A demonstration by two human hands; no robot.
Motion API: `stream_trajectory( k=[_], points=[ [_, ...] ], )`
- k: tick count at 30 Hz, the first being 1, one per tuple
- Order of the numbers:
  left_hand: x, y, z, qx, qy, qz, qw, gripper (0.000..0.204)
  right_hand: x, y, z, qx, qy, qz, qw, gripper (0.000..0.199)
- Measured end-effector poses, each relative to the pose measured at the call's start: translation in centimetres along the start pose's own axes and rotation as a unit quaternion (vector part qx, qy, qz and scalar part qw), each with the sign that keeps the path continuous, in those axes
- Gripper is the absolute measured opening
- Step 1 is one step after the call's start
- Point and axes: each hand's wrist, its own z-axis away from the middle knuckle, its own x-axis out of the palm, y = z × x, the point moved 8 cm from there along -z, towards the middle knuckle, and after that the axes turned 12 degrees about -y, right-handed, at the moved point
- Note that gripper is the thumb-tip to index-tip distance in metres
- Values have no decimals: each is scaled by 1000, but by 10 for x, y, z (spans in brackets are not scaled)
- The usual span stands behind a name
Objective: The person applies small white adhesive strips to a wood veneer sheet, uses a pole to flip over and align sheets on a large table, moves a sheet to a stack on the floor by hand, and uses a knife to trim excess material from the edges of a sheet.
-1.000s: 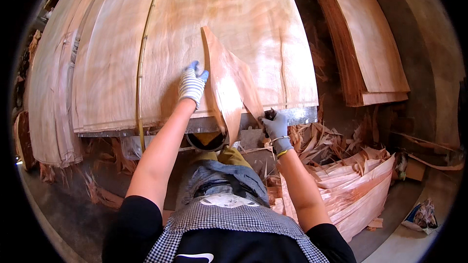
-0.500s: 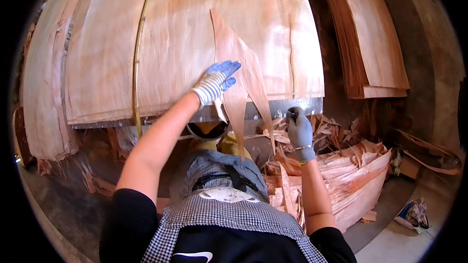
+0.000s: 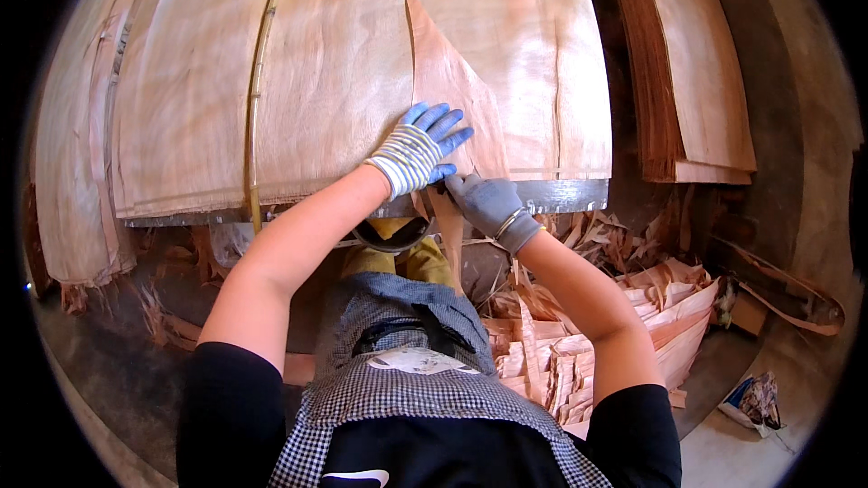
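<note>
On the pointed wood piece [image 3: 446,86], the left hand [image 3: 423,148] rests, fingers apart; the right hand [image 3: 492,207] now joins to help, its grip hidden.

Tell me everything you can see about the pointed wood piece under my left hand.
The piece is thin, pinkish-brown and looks like wood veneer. It lies on the paler sheet, its far end tapering to a point; a narrow near end hangs past the sheet's edge. Your left hand is spread across it. Your right hand is at its near part; whether it grips it is unclear.
</note>
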Motion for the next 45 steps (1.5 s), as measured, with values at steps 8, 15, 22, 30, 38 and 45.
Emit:
stream_trajectory(
  k=[8,15,22,30,38,45],
  points=[
    [17,3,-4,50,-43,-22,998,52,6,44,8,36,-107,-166,980,19],
    [13,3,-5,51,-23,-24,998,51,25,77,58,82,41,-110,990,21],
    [8,8,-6,66,-20,-14,998,49,98,-13,60,179,128,-628,746,39],
    [-2,-34,-20,-15,-15,231,973,42,133,-32,129,182,-98,-414,887,23],
    [-50,-150,-59,-74,164,-72,981,35,-40,28,-14,237,138,-488,829,20],
    [-49,-150,-63,-88,157,19,983,35,-83,77,-138,331,104,-357,867,24]
  ],
)
